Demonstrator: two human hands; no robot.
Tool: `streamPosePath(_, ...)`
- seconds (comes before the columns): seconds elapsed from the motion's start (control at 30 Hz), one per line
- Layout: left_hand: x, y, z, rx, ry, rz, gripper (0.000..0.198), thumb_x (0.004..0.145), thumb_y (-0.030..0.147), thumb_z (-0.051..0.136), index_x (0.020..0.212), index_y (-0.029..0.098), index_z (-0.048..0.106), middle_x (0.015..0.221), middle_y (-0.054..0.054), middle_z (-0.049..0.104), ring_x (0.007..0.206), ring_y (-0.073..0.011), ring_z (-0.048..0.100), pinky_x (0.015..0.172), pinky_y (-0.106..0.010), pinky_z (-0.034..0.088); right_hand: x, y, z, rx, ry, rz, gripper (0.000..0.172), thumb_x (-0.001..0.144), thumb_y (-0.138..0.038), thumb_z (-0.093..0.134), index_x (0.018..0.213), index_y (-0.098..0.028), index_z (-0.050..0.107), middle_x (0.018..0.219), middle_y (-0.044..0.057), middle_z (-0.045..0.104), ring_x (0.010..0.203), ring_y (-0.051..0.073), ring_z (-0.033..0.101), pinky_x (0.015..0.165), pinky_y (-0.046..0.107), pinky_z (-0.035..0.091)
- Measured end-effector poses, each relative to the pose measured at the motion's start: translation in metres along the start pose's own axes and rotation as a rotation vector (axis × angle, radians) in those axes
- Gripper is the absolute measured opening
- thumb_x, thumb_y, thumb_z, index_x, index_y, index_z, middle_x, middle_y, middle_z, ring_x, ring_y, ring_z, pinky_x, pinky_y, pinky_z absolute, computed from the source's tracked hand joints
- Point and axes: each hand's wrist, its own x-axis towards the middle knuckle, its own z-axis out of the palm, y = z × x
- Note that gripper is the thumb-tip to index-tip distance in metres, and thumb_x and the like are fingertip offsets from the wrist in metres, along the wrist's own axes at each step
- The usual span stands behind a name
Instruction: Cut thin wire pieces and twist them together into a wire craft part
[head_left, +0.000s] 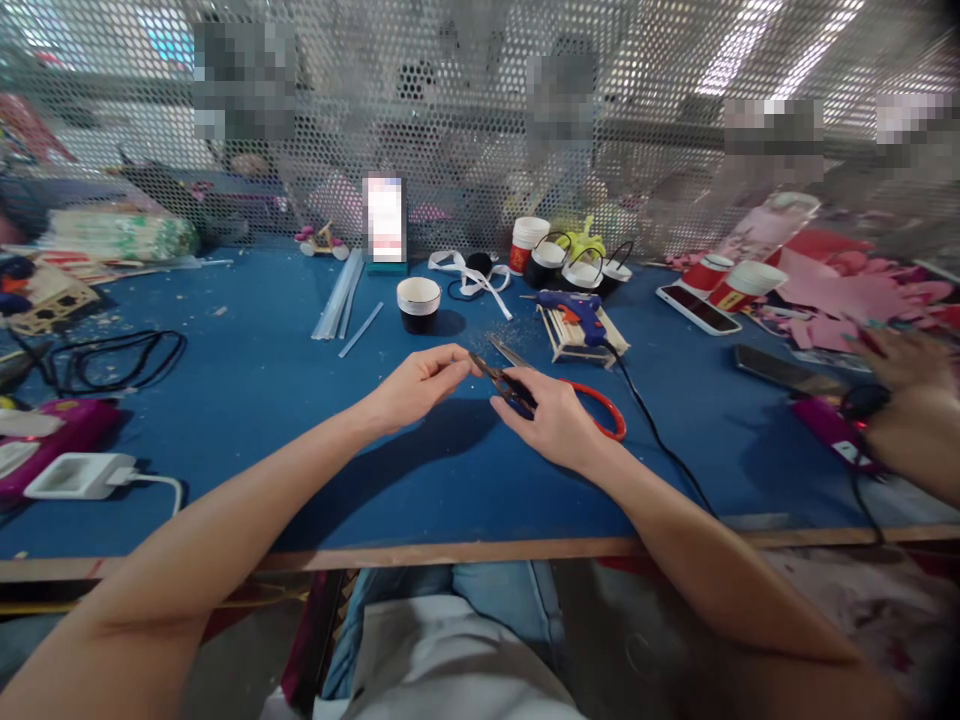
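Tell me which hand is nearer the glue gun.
Right: the right hand is on the near side of the glue gun; the left hand is farther away, off to the left.

I have the pliers in my right hand, dark metal with black handles, raised between my two hands. The nose slants away and leftward, its tip right at the fingertips of my left hand; whether the jaws are parted there is too small for me to tell.
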Motion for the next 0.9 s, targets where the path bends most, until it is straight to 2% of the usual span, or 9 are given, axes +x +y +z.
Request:
streamPosePath(0.13,0.000,0.002,0.001,-0.016,-0.005,-0.005,0.025,0.085,0.040,0.045,0.087,0.017,0.055,0.052,0.006,0.027,0.046,-0.0060,0.024,0.044,-0.021,0.018,0.000,-0.001,0.000,0.002,0.006,0.014,0.018,0.081,-0.030,0.052,0.094,-0.017,0.054,0.077,0.005,0.062,0.060,0.014,0.054,0.056,0.028,0.043)
streamPosePath(0.23,0.000,0.003,0.000,-0.068,-0.018,-0.023,0.024,0.085,0.040,0.046,0.083,0.017,0.054,0.051,0.007,0.026,0.045,-0.0055,0.023,0.043,-0.020,0.018,0.001,-0.001,-0.001,-0.016,-0.016,0.026,0.023,0.080,-0.033,0.054,0.097,-0.017,0.053,0.074,0.004,0.060,0.058,0.014,0.053,0.055,0.028,0.043)
streamPosePath(0.37,0.001,0.002,-0.002,-0.171,-0.075,-0.074,0.025,0.084,0.041,0.047,0.079,0.017,0.052,0.050,0.008,0.024,0.043,-0.0051,0.021,0.042,-0.019,0.018,0.002,0.003,-0.001,-0.039,-0.035,-0.012,0.032,0.079,-0.036,0.054,0.105,-0.016,0.049,0.078,0.005,0.058,0.060,0.014,0.051,0.057,0.029,0.044)
streamPosePath(0.53,0.001,0.003,-0.004,-0.249,-0.131,-0.135,0.025,0.084,0.041,0.047,0.078,0.017,0.050,0.051,0.008,0.020,0.042,-0.0047,0.017,0.042,-0.019,0.015,0.002,0.005,-0.002,-0.068,-0.027,-0.035,0.031,0.079,-0.035,0.055,0.103,-0.016,0.050,0.082,0.006,0.058,0.062,0.014,0.052,0.058,0.029,0.044)
streamPosePath(0.77,-0.001,0.005,-0.006,-0.206,-0.161,-0.126,0.024,0.086,0.039,0.045,0.078,0.017,0.048,0.051,0.008,0.022,0.043,-0.0045,0.018,0.042,-0.018,0.018,0.000,-0.002,-0.004,-0.039,-0.042,-0.024,0.021,0.081,-0.030,0.053,0.096,-0.015,0.053,0.070,0.002,0.056,0.057,0.012,0.050,0.055,0.025,0.040)
streamPosePath(0.9,-0.001,0.010,-0.010,-0.108,-0.170,-0.115,0.023,0.087,0.037,0.043,0.084,0.016,0.051,0.051,0.007,0.032,0.044,-0.0043,0.026,0.042,-0.017,0.020,0.000,-0.004,-0.004,-0.007,-0.068,-0.003,0.020,0.082,-0.032,0.051,0.093,-0.015,0.054,0.073,0.003,0.058,0.057,0.012,0.050,0.055,0.025,0.039)
